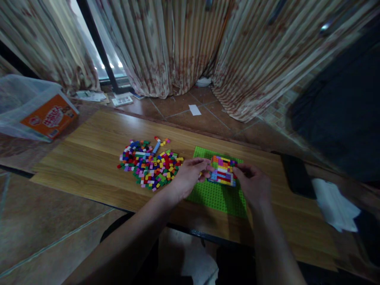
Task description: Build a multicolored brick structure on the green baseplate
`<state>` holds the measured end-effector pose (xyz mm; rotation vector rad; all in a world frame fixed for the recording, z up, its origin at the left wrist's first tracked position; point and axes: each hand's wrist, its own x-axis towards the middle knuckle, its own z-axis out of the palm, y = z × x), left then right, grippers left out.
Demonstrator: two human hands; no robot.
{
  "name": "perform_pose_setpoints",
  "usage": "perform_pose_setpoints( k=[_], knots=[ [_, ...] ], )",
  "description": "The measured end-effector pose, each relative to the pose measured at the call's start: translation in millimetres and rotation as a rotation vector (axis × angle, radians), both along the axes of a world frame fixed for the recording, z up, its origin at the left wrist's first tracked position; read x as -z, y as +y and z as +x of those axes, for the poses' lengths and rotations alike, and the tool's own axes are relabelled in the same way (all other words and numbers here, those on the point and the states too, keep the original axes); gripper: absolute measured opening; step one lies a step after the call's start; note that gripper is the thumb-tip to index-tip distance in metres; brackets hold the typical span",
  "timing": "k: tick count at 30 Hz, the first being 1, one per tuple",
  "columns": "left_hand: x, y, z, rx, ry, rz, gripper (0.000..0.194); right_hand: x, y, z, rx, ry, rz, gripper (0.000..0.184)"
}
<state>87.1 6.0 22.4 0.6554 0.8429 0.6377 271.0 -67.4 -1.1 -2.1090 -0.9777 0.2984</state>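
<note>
A many-coloured toy brick build [222, 176], made of rows of small bricks, is on the green baseplate [219, 202]. From its left side my left hand [191, 176] touches it, with fingers bent around the edge. My right hand [253, 184] grips the opposite edge, thumb and fingers closed there. The fingertips of both hands are partly hidden, and I cannot tell whether the build is pressed onto the baseplate or just rests on it. Left of my left hand spreads a heap of loose toy bricks [157, 168] in many colours.
All this is on a long wooden table [89, 158]. A black phone-like slab [297, 176] and white tissues [335, 202] lie at the right. A clear plastic bin [26, 99] with an orange label stands far left. Striped curtains [166, 47] hang behind.
</note>
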Motion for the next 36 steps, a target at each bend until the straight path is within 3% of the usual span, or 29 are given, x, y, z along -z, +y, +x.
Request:
perform_pose_setpoints(
  k=[13,18,21,23,25,27,31,36],
  knots=[
    [1.3,0,0,0.001,-0.019,-0.017,0.012,18.4,7,9,0.068,0.358,0.065,0.043],
    [3.2,1,1,0.027,-0.085,-0.052,0.029,19.8,6,11,0.033,0.308,0.064,0.04],
    [0.1,1,0,0.052,-0.116,-0.078,0.04,10.6,2,6,0.042,0.166,0.034,0.039],
    [-1.8,1,0,0.068,-0.12,-0.08,0.045,1.1,0,-3,0.054,0.027,0.108,0.037],
    [-1.5,0,1,0.09,-0.113,-0.07,0.049,-8.3,-1,-16,-0.022,-0.079,0.243,0.033],
    [1.4,0,2,0.106,-0.106,-0.044,0.052,-15.0,-1,-30,-0.209,-0.126,0.322,0.027],
    [10.4,-2,4,0.121,-0.093,0.075,0.053,-17.1,2,-50,-0.556,-0.154,0.281,0.025],
    [13.8,-5,3,0.156,-0.059,0.152,0.051,-13.7,3,-51,-0.642,-0.136,0.249,0.019]
  ],
)
